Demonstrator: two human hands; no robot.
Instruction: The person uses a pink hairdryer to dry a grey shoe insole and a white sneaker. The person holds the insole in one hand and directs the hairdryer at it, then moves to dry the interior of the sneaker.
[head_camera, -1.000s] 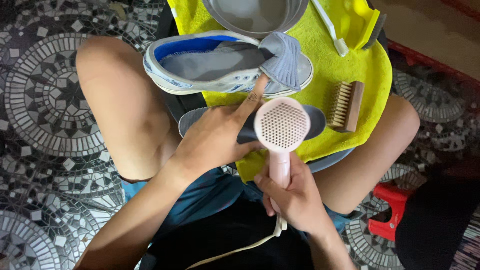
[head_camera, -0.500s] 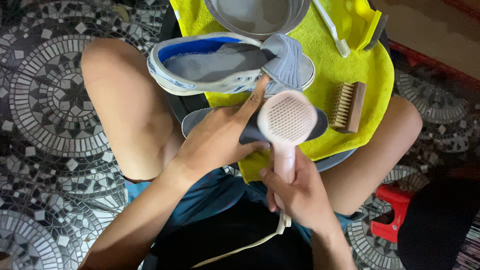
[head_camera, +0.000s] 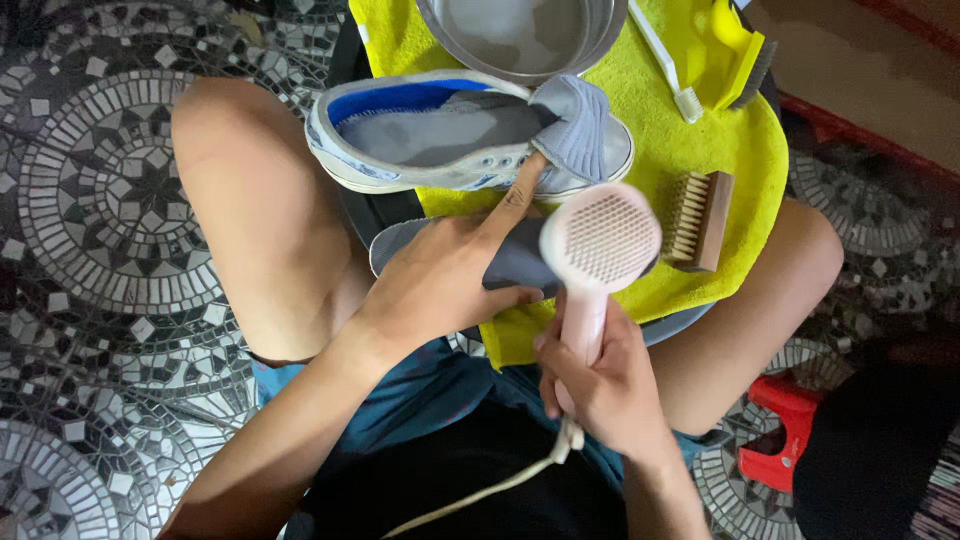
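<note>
**Dryer head over insole, shoe just beyond the left fingertip**

Right hand (head_camera: 600, 385) is clenched round the handle of a pink hair dryer (head_camera: 598, 250); handle runs roughly upright in the head view, from the palm near the lap up to the round grille head; pale cord (head_camera: 480, 490) trails from the handle's lower end toward the lower left; the head is slightly blurred.

Left hand (head_camera: 450, 285) lies flat and spread on a grey insole (head_camera: 510, 262), pressing it rather than gripping; index finger stretches up and right, its tip touching or just short of the shoe's side, I cannot tell which; thumb curls toward the dryer handle.

Insole's long axis runs left to right across the near edge of the yellow towel (head_camera: 740, 150); its right end is hidden behind the dryer head; so the dryer sits directly over the insole's right part, and the left hand is the nearer one to the rest of it.

White sneaker (head_camera: 460, 135) with blue lining lies on its side just beyond the insole, long axis also left to right, opening facing the camera, grey tongue (head_camera: 580, 125) folded outward at the right.

Around: metal bowl (head_camera: 520, 35) at the towel's far edge, touching or overlapping the sneaker in view; white toothbrush (head_camera: 665, 65) and a yellow-handled brush (head_camera: 745, 45) at the far right corner; wooden bristle brush (head_camera: 698, 220) just right of the dryer head, near enough to be in the way of a rightward sweep; bare knees either side; mosaic floor (head_camera: 90, 200) beneath; red stool (head_camera: 785, 430) at lower right.
</note>
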